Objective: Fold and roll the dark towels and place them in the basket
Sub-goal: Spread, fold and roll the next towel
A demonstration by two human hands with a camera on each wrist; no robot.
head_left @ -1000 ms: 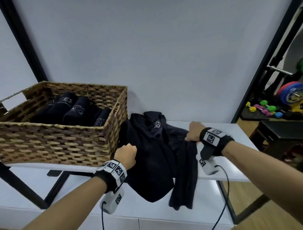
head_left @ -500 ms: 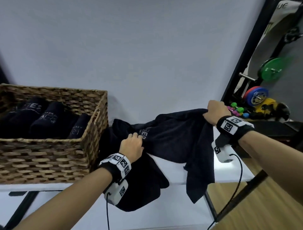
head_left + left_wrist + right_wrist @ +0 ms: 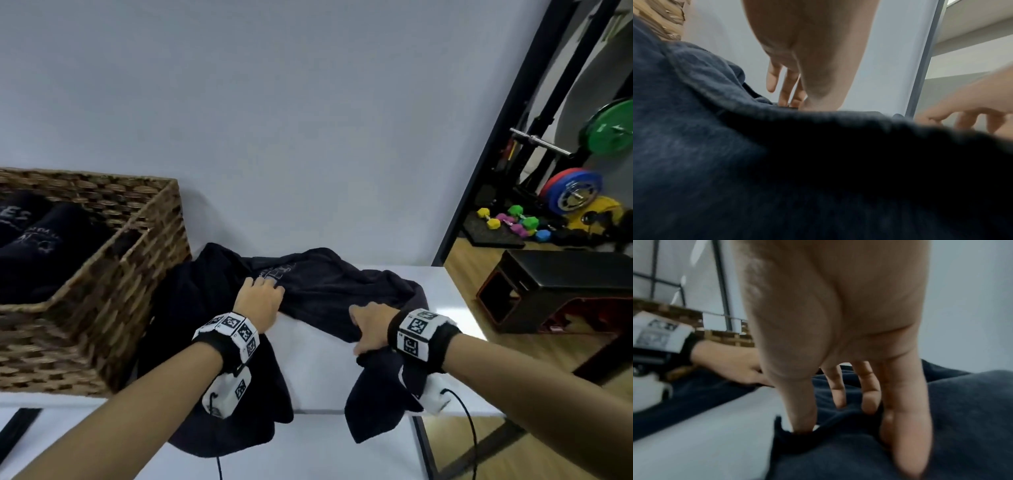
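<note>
A dark towel (image 3: 325, 284) lies crumpled across the white table (image 3: 318, 370), and two parts of it hang over the front edge. My left hand (image 3: 260, 298) rests on its left part beside the printed lettering; the left wrist view shows the fingers (image 3: 785, 97) straight. My right hand (image 3: 371, 329) is down on the towel's near right edge. In the right wrist view the thumb (image 3: 801, 415) is tucked under a fold of cloth (image 3: 962, 402) with the fingers on top, pinching it. The wicker basket (image 3: 154, 212) stands at the left with rolled dark towels (image 3: 51, 233) inside.
A grey wall runs close behind the table. The table ends just right of my right wrist, by a black frame post (image 3: 486, 192). Beyond it on the floor are a black box (image 3: 561, 291), coloured dumbbells (image 3: 513, 222) and weight plates (image 3: 575, 192).
My right hand has brought the lifted towel corner down and towards me onto the table. My left hand has slid forward on the cloth and its fingers have straightened.
</note>
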